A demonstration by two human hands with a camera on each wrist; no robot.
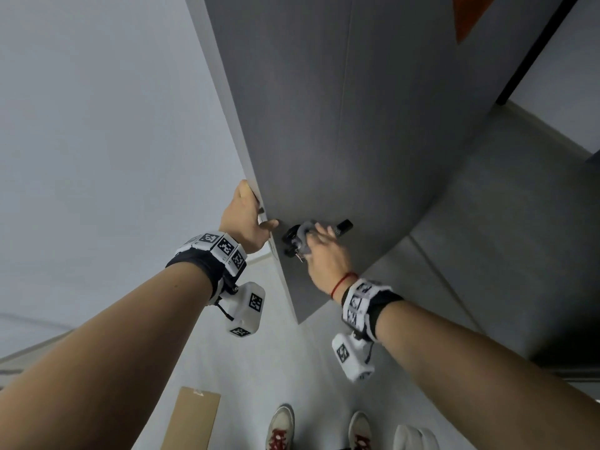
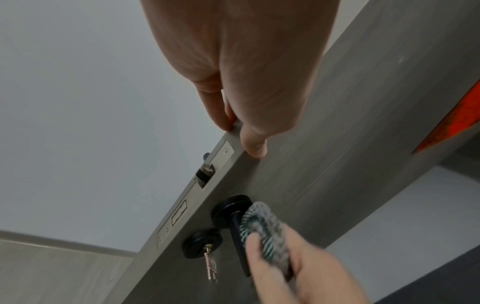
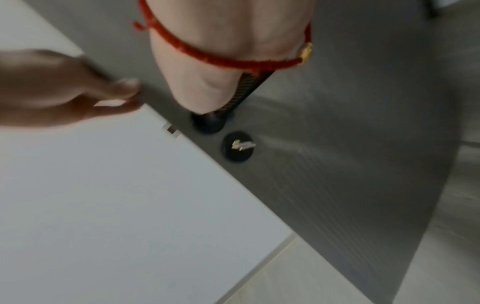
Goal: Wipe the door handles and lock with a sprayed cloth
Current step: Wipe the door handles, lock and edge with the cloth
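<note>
A grey door (image 1: 324, 125) stands ajar, with a black lever handle (image 1: 344, 227) and, below it, a round black lock (image 2: 202, 242) with a key (image 2: 210, 265) hanging in it. My left hand (image 1: 246, 219) grips the door's edge above the latch plate (image 2: 205, 174), thumb on the door face. My right hand (image 1: 324, 251) holds a grey ribbed cloth (image 2: 267, 228) wrapped round the lever near its round base (image 2: 231, 209). The lock (image 3: 237, 147) and the handle's base (image 3: 209, 123) also show in the blurred right wrist view, under my right hand (image 3: 221, 67).
A white wall (image 1: 97, 125) lies left of the door edge. On the floor below are a flat piece of cardboard (image 1: 191, 417), my shoes (image 1: 281, 427) and a white object (image 1: 412, 436). An orange patch (image 1: 470, 14) sits high on the door.
</note>
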